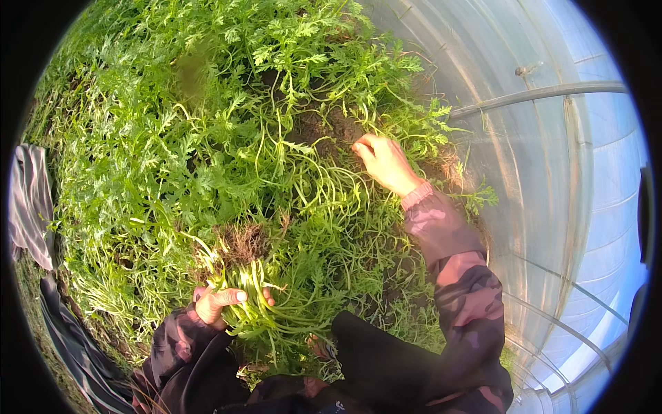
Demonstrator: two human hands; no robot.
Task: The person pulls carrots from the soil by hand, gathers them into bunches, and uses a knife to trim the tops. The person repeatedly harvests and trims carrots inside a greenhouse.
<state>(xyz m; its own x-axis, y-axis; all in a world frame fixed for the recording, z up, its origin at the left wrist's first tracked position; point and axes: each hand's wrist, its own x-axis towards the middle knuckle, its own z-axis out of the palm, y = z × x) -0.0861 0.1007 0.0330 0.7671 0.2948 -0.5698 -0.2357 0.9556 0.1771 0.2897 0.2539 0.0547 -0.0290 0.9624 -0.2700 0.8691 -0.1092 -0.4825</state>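
My left hand (221, 304) grips a bunch of pulled leafy greens (253, 290) by their pale stems, low in the view. Its thumb lies across the front, and fingertips show on the far side. Brown, soil-flecked roots (245, 242) point up and away from me, while the stems bend down to the right. My right hand (380, 159) reaches out over a patch of bare soil (331, 129) among the plants. The fingers there are curled together, and nothing shows between them. Long bent stems (328, 189) lie just left of that hand.
Dense rooted greens (155, 129) with lobed leaves fill the left and far side. A clear plastic greenhouse wall (496, 171) with a metal hoop (543, 95) curves along the right. Grey cloth (32, 202) and dark sheeting (77, 346) lie at the left edge.
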